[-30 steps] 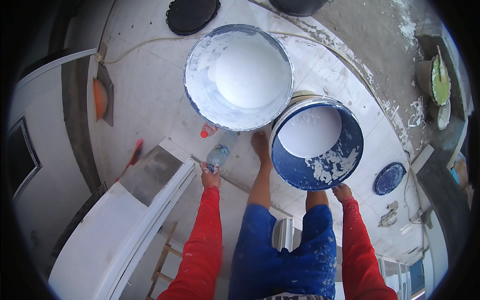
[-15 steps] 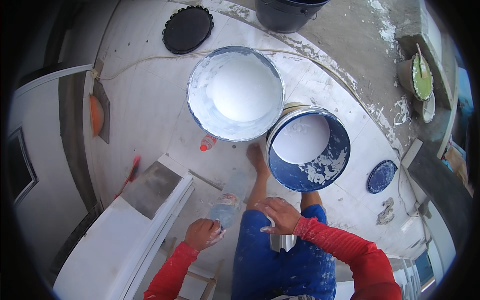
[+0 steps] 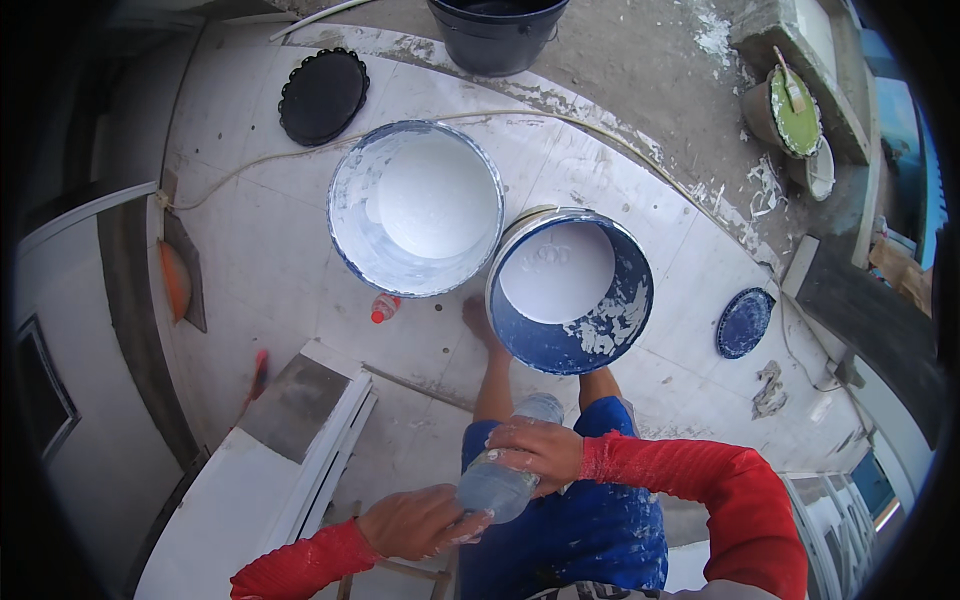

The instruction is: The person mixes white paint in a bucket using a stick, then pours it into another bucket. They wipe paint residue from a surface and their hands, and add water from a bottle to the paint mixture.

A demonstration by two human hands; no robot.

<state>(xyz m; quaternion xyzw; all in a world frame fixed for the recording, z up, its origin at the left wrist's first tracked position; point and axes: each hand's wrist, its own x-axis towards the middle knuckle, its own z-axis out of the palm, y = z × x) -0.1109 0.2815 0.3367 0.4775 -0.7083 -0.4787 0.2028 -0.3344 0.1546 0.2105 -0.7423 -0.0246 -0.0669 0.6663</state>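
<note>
A see-through plastic bottle [image 3: 497,489] lies tilted across my lap, over the blue shorts. My right hand [image 3: 542,452] is wrapped round its middle from above. My left hand [image 3: 420,522], smeared with white, is closed at its lower left end. What the bottle holds I cannot make out. Just beyond my knees stands a blue-lined bucket [image 3: 640,300] with smooth white paint [image 3: 558,272] inside and dried flakes on its wall. Up and left of it, a wider white-smeared bucket [image 3: 345,215] also holds white liquid [image 3: 436,196].
A small red-capped bottle [image 3: 385,307] lies by the wide bucket. Round lids, one black [image 3: 323,96] and one blue [image 3: 745,323], rest on the floor. A hose [image 3: 590,128] curves past the buckets. A black bucket [image 3: 497,40] stands beyond; a green-topped pot with a brush [image 3: 797,112] sits right.
The bottle has come up from beside my left leg to over my lap. My right hand has gone from empty to gripping it. The whole view has shifted slightly.
</note>
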